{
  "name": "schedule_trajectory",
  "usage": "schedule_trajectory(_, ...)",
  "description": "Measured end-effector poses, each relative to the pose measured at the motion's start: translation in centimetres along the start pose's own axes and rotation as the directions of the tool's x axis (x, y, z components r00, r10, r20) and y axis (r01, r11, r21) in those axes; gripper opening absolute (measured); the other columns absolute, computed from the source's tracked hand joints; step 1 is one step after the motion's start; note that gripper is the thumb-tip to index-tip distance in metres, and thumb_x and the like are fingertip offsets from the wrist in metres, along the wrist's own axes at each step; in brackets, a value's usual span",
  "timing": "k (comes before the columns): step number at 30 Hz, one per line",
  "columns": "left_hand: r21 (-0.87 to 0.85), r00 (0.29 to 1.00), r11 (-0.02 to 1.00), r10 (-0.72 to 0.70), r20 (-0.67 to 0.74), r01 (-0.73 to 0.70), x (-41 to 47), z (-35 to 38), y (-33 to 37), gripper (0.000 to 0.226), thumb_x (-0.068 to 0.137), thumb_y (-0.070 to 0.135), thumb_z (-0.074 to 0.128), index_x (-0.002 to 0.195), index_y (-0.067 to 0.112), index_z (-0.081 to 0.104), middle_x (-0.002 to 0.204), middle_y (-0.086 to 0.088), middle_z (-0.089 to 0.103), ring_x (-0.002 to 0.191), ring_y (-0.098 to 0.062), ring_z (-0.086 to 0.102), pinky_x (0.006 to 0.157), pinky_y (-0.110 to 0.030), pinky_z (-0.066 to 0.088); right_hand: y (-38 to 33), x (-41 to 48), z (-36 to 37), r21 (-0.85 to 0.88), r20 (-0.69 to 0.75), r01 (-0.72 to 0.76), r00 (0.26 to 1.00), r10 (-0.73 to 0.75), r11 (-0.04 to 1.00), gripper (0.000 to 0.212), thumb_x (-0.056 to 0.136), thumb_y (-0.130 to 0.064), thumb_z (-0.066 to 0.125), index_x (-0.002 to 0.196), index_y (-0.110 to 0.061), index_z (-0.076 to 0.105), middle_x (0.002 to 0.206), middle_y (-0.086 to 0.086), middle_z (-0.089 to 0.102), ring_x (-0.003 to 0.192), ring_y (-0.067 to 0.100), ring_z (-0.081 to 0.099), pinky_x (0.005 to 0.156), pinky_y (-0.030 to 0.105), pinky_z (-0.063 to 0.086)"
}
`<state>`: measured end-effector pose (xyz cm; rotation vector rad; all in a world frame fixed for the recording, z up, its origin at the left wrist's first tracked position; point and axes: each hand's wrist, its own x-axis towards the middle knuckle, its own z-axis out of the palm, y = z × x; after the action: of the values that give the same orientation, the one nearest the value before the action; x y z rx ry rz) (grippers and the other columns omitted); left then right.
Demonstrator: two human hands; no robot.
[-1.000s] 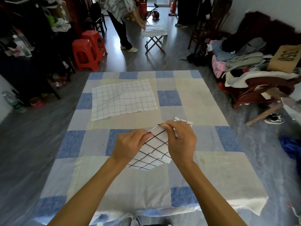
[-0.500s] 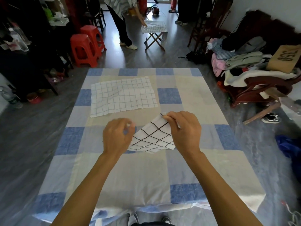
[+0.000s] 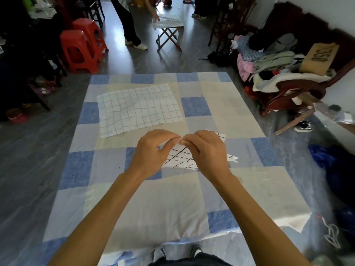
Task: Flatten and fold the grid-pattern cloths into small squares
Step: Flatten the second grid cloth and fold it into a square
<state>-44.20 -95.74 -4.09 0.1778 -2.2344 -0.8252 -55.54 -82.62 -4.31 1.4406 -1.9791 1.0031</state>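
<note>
A small white cloth with a bold black grid point(image 3: 180, 158) lies partly folded at the middle of the table, mostly hidden under my hands. My left hand point(image 3: 151, 152) and my right hand point(image 3: 205, 150) meet over its far corner, and each pinches the cloth's edge between thumb and fingers. Beyond them a larger white cloth with a fine blue grid point(image 3: 138, 110) lies spread out and slightly wrinkled on the left half of the table.
The table wears a blue and cream checked cover point(image 3: 221, 104). Two red stools point(image 3: 80, 48) stand at the far left. Another person point(image 3: 130, 22) bends over a folding stool point(image 3: 169, 29) with a cloth. A chair piled with clothes point(image 3: 278, 73) stands to the right.
My left hand moved right to meet the right hand at the black-grid cloth's far corner. The cloth is now bunched smaller under both hands.
</note>
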Motion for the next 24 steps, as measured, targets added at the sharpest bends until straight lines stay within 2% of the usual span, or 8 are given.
schedule_trajectory(4, 0.016, 0.996, 1.000, -0.011, 0.091, 0.010, -0.2, -0.9, -1.6, 0.022, 0.092, 0.026, 0.051, 0.092, 0.011, 0.068, 0.089, 0.003, 0.067, 0.084, -0.010, 0.057, 0.079, -0.025, 0.045, -1.0, 0.0, 1.2, 0.011, 0.071, -0.029, 0.997, 0.028, 1.000, 0.025, 0.090, -0.034, 0.061, 0.082, -0.013, 0.072, 0.067, 0.000, 0.064, 0.061, 0.018, 0.055, 0.059, 0.030, 0.044)
schedule_trajectory(6, 0.040, 0.995, 0.999, -0.034, 0.094, 0.031, -0.4, -1.3, -2.5, 0.023, 0.094, 0.026, 0.048, 0.094, 0.011, 0.066, 0.090, 0.002, 0.066, 0.084, -0.013, 0.057, 0.079, -0.023, 0.044, -1.1, 0.2, 1.7, 0.019, 0.122, -0.081, 0.989, 0.078, 0.997, 0.023, 0.088, -0.034, 0.062, 0.083, -0.014, 0.072, 0.070, -0.001, 0.066, 0.062, 0.018, 0.058, 0.060, 0.031, 0.046)
schedule_trajectory(12, -0.026, 0.980, 0.980, -0.196, -0.043, 0.195, 0.2, -3.2, -6.1, 0.011, 0.095, 0.015, 0.053, 0.094, 0.013, 0.063, 0.090, 0.009, 0.061, 0.085, -0.002, 0.056, 0.078, -0.018, 0.045, 1.0, 0.6, 3.6, -0.029, 0.371, -0.228, 0.902, 0.222, 0.973, 0.022, 0.090, -0.034, 0.059, 0.086, -0.017, 0.073, 0.073, -0.001, 0.068, 0.066, 0.022, 0.060, 0.062, 0.033, 0.048)
schedule_trajectory(16, -0.049, 0.945, 0.948, -0.317, -0.083, 0.314, 1.4, -3.7, -7.9, 0.012, 0.095, 0.011, 0.054, 0.092, 0.021, 0.060, 0.088, 0.012, 0.060, 0.088, 0.003, 0.055, 0.080, -0.011, 0.042, 2.5, 1.9, 5.5, -0.012, 0.468, -0.231, 0.858, 0.210, 0.973, 0.014, 0.091, -0.028, 0.063, 0.089, -0.017, 0.072, 0.082, -0.002, 0.070, 0.073, 0.019, 0.060, 0.067, 0.032, 0.047)
schedule_trajectory(20, -0.028, 0.917, 0.928, -0.371, -0.150, 0.371, 3.2, -4.1, -10.0, 0.013, 0.094, 0.008, 0.054, 0.091, 0.020, 0.059, 0.089, 0.016, 0.058, 0.088, 0.006, 0.053, 0.079, -0.007, 0.040, 5.1, 3.9, 7.9, -0.002, 0.523, -0.247, 0.826, 0.211, 0.969, 0.014, 0.092, -0.028, 0.062, 0.092, -0.017, 0.072, 0.086, -0.003, 0.070, 0.077, 0.017, 0.060, 0.072, 0.034, 0.048)
schedule_trajectory(24, 0.020, 0.878, 0.894, -0.436, -0.198, 0.449, 5.6, -4.3, -12.6, 0.011, 0.095, 0.011, 0.055, 0.093, 0.021, 0.058, 0.091, 0.013, 0.059, 0.089, 0.008, 0.052, 0.079, -0.006, 0.039, 8.2, 6.6, 9.8, -0.010, 0.500, -0.254, 0.837, 0.225, 0.967, 0.015, 0.091, -0.028, 0.063, 0.092, -0.016, 0.071, 0.085, -0.002, 0.069, 0.077, 0.018, 0.059, 0.073, 0.033, 0.048)
